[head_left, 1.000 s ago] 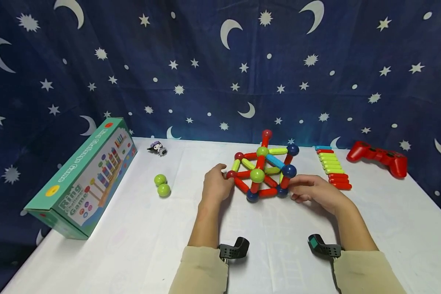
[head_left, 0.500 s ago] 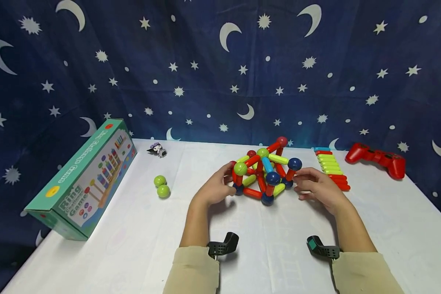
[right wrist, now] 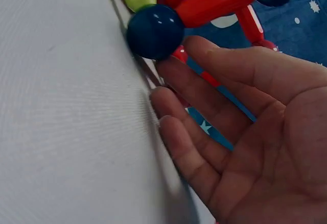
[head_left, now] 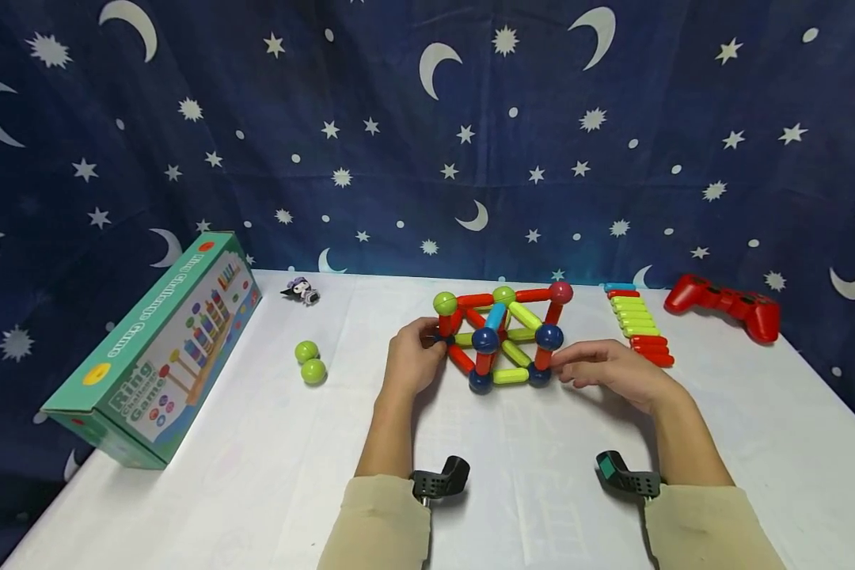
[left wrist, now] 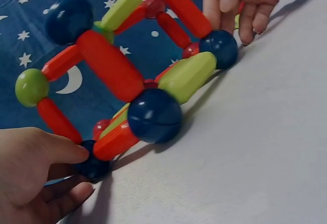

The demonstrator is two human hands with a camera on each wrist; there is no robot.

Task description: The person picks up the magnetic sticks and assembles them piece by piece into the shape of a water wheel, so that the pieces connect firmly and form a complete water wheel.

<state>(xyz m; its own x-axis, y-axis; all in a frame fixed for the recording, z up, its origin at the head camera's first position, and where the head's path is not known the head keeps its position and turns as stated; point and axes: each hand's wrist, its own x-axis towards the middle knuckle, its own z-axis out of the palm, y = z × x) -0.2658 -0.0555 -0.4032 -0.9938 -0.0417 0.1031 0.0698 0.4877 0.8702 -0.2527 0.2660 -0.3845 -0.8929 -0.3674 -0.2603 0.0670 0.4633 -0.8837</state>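
Note:
A ball-and-stick construction toy (head_left: 519, 335) of red, yellow-green and light blue rods joined by coloured balls stands on the white table (head_left: 513, 491) between both hands. My left hand (head_left: 415, 360) is at its left side. In the left wrist view, the thumb and fingers of that hand pinch a dark blue ball (left wrist: 94, 164) at the base. My right hand (head_left: 616, 370) is at the opposite side, fingers loosely bent. In the right wrist view, its thumb and index fingertips lie right at another dark blue base ball (right wrist: 156, 31).
Two loose green balls (head_left: 313, 371) and a small figurine (head_left: 301, 290) lie left of the toy. A green game box (head_left: 157, 348) stands at far left. Spare rods (head_left: 636, 321) form a row at right, beside a red game controller (head_left: 723, 305). A starry curtain (head_left: 370, 158) hangs behind.
The toy has turned clockwise as seen from above: its raised red ball went from the back to the right. My left hand shifted from a red ball to a blue base ball.

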